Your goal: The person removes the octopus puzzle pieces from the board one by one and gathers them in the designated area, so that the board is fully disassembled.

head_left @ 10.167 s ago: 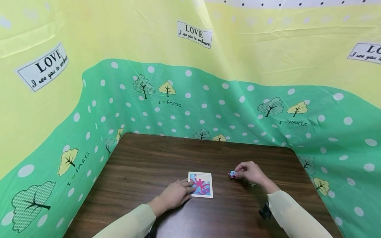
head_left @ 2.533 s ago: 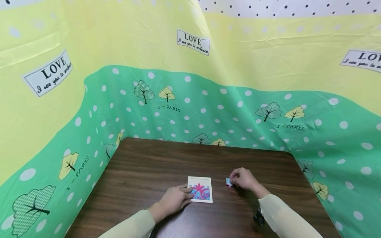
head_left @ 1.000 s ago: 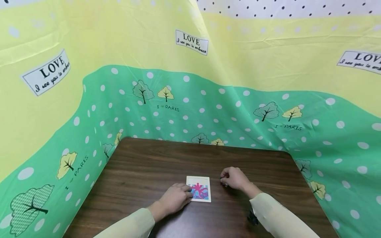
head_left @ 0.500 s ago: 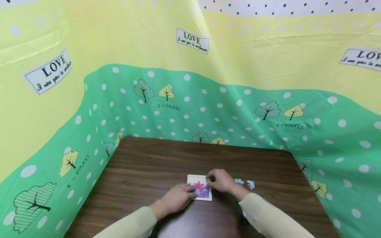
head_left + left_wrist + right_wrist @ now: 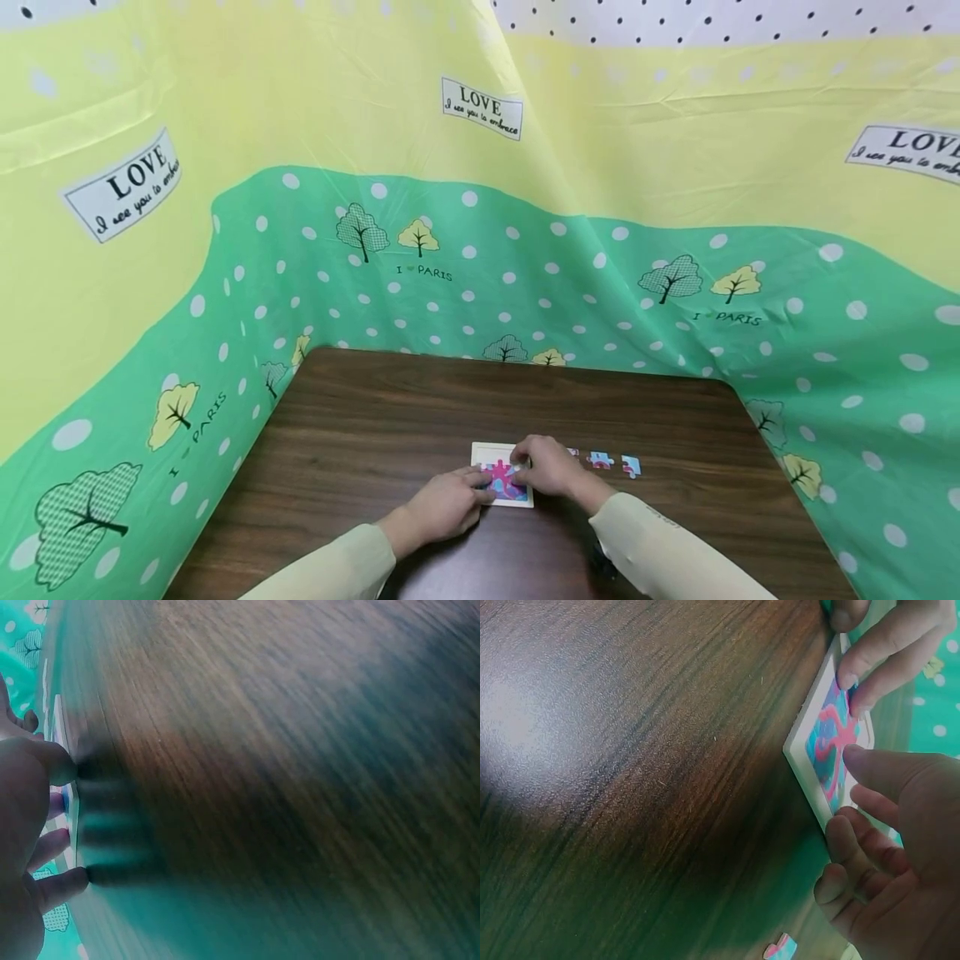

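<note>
A small square jigsaw puzzle [image 5: 511, 491] with a pink octopus on blue lies in a white tray [image 5: 482, 449] on the table. My left hand [image 5: 442, 505] rests at the tray's left side, its fingertips on the puzzle and tray edge. At the right side, my right hand [image 5: 552, 468] holds a puzzle piece between thumb and curled fingers, the piece mostly hidden by them. In the right wrist view the right thumb tip [image 5: 853, 754] is right at the picture [image 5: 825, 746]. The upper part of the tray shows bare white.
Three loose puzzle pieces lie right of the tray: one [image 5: 574, 452] partly behind the right hand, a second [image 5: 600, 460] and a third [image 5: 631, 466]. The dark wooden table [image 5: 390, 417] is bounded by a green and yellow printed curtain [image 5: 420, 308].
My right hand has moved left from the loose pieces onto the tray's right side, and slightly lower in the last half second. The left hand has stayed on the tray.
</note>
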A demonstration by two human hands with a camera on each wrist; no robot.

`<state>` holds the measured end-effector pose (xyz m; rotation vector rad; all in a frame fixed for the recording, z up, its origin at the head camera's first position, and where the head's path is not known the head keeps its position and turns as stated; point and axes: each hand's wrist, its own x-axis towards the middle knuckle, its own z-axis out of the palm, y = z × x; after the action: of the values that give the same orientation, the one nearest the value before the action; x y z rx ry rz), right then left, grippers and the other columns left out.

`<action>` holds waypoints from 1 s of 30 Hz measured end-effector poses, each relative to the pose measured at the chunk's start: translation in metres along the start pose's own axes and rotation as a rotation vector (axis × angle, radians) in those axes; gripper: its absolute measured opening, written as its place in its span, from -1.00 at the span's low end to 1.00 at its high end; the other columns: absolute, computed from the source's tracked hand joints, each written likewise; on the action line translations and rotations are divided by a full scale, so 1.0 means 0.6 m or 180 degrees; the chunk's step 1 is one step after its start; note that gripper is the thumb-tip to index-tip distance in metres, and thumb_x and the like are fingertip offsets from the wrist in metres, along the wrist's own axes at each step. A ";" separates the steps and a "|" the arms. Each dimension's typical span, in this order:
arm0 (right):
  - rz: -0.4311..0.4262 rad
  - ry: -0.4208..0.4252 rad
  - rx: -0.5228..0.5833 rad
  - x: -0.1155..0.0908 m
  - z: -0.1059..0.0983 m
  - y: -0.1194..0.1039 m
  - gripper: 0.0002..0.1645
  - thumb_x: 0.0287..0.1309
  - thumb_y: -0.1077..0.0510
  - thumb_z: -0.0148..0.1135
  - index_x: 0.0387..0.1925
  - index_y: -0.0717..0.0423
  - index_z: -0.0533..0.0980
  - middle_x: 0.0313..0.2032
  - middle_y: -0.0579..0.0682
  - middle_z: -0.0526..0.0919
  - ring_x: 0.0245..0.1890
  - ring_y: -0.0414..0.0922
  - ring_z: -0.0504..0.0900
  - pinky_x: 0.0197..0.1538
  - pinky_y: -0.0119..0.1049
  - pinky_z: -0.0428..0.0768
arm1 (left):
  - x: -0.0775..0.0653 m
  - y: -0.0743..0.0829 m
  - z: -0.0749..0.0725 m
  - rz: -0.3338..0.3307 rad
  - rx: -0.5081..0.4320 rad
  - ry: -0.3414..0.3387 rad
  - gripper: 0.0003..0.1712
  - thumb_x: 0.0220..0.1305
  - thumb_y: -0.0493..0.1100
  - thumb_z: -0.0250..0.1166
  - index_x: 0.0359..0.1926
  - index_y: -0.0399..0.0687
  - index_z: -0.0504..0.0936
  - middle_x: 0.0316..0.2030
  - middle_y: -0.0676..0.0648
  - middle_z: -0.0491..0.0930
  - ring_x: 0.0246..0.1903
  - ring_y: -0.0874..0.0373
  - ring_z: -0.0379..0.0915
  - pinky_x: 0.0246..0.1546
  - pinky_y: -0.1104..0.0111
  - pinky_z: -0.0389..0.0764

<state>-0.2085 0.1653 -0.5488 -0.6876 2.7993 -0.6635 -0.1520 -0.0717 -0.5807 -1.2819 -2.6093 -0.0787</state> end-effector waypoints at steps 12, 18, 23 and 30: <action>-0.0018 0.0001 -0.0090 0.000 0.006 0.000 -0.71 0.00 0.13 0.59 -0.19 0.05 0.75 -0.26 -0.08 0.67 -0.23 -0.14 0.64 -0.07 -0.09 0.68 | 0.000 -0.004 0.000 -0.0036 -0.0285 -0.0158 -0.61 0.30 -0.08 0.32 0.14 0.19 0.75 0.26 -0.06 0.62 0.26 -0.01 0.57 0.25 0.26 0.59; 0.0006 -0.0005 -0.0117 0.001 0.006 -0.005 -0.74 0.00 0.14 0.59 -0.22 0.05 0.75 -0.28 -0.07 0.67 -0.27 -0.16 0.60 -0.09 -0.09 0.67 | 0.001 -0.006 0.002 -0.0086 -0.0316 -0.0199 -0.61 0.31 -0.07 0.31 0.15 0.21 0.75 0.27 -0.04 0.62 0.26 0.00 0.57 0.22 0.25 0.62; 0.0032 -0.0026 -0.0109 0.003 0.004 -0.009 -0.75 -0.01 0.14 0.59 -0.24 0.06 0.73 -0.30 -0.07 0.67 -0.29 -0.17 0.58 -0.11 -0.08 0.65 | 0.002 -0.005 0.001 -0.0088 -0.0305 -0.0185 -0.61 0.30 -0.07 0.32 0.14 0.21 0.75 0.26 -0.03 0.62 0.25 0.00 0.57 0.20 0.26 0.63; -0.0010 0.0008 -0.0111 0.004 0.003 -0.010 -0.75 -0.06 0.19 0.60 -0.29 0.08 0.72 -0.33 -0.05 0.67 -0.31 -0.15 0.59 -0.13 -0.06 0.65 | 0.004 -0.006 -0.001 -0.0109 -0.0346 -0.0186 -0.61 0.28 -0.07 0.32 0.13 0.22 0.76 0.25 -0.04 0.63 0.24 0.00 0.58 0.17 0.24 0.65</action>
<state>-0.2079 0.1589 -0.5476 -0.6983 2.8188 -0.6177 -0.1561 -0.0720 -0.5796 -1.2930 -2.7108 -0.1942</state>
